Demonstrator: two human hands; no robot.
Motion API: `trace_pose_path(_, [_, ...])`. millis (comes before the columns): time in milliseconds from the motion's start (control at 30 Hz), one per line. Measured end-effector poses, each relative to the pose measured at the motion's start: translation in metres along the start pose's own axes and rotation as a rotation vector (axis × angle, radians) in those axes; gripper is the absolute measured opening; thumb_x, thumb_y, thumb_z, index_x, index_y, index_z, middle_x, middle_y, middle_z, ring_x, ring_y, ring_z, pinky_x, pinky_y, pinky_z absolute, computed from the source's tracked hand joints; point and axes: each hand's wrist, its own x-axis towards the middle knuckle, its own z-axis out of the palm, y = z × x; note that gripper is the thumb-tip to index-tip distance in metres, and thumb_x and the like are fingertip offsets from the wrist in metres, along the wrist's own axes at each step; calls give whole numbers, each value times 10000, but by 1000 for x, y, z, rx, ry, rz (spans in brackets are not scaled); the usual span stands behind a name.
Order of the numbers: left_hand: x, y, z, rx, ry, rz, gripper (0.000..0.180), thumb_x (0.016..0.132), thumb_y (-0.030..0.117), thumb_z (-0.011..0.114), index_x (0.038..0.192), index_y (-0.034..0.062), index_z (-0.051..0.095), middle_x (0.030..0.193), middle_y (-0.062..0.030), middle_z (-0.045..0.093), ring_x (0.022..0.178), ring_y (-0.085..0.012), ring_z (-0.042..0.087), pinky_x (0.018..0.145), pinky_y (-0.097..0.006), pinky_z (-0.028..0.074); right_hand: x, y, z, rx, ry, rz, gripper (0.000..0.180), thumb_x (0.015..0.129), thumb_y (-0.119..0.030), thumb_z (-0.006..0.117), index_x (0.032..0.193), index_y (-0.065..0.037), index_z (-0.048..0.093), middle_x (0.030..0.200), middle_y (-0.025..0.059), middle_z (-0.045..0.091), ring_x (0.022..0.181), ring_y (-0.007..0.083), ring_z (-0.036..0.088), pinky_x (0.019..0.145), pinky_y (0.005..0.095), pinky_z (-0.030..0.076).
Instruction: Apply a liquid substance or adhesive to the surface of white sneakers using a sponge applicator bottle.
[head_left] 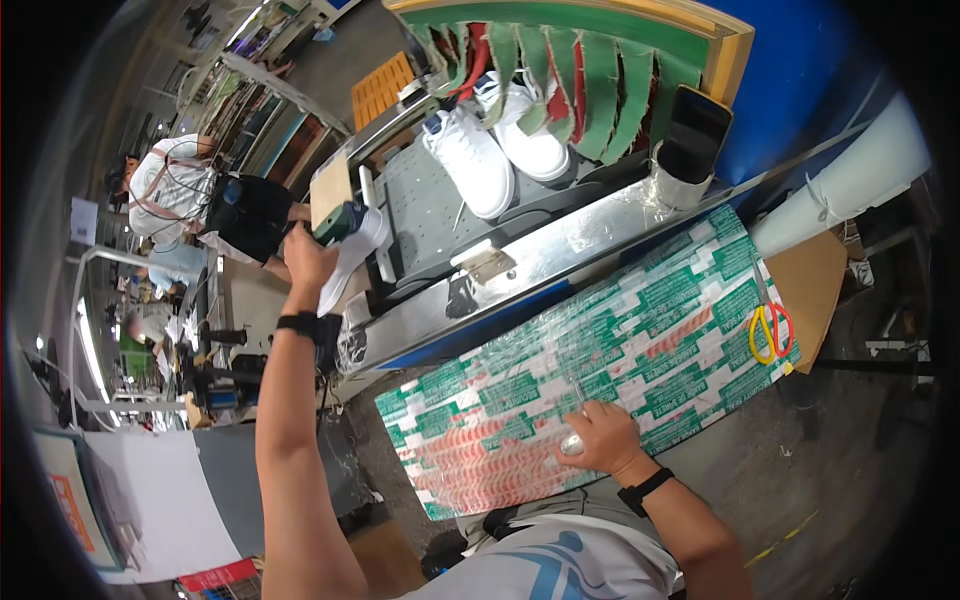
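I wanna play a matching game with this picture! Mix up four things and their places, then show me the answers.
Things
1. Scissors with yellow and red loop handles
2. Pair of white lace-up shoes
3. Left hand
4. Right hand

Places
A. On the grey, dotted flat surface
B. Around a small silver metal tool
C. At the right end of the green-and-white patterned board
D. At a single white shoe with a dark green collar

Pairs: 1-C, 2-A, 3-D, 4-B
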Motion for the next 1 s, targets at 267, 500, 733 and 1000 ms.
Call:
trace_pose_path(267, [43, 231, 65, -821, -579, -266, 942, 892, 543, 948, 1488, -114, 632, 1462, -270, 686, 1351, -375, 663, 1120, -475, 527, 6, 2, -3, 10, 10, -10, 459, 749, -515, 919, 1014, -162, 792, 933, 60, 650, 773, 252, 688, 710, 373, 561])
trace_pose_path(500, [81, 222, 125, -886, -508, -495, 773, 828, 476, 1009, 1264, -105, 746, 1104, -131, 791, 862, -242, 752, 776, -375, 597, 5, -3, -1, 2, -29, -18, 500, 802, -596, 868, 1022, -162, 751, 930, 55, 634, 805, 235, 680, 752, 369, 544])
trace_pose_path(733, [-11, 214, -39, -1728, -608, -377, 442, 1111, 384, 723, 1400, 49, 737, 1151, -56, 832, 936, -170, 798, 805, -306, 649, 0, -1, 1, 48, 19, 1, 524, 725, -552, 937, 1031, -151, 798, 971, 66, 657, 823, 257, 692, 762, 390, 574])
trace_pose_path(1000, [-256, 153, -131, -1281, -371, -339, 484, 1037, 192, 777, 1428, -66, 660, 1219, -114, 789, 1045, -194, 767, 929, -331, 617, -9, -3, 0, 53, 23, 35, 460, 727, -473, 946, 1018, -146, 801, 971, 87, 664, 833, 310, 701, 744, 437, 583])
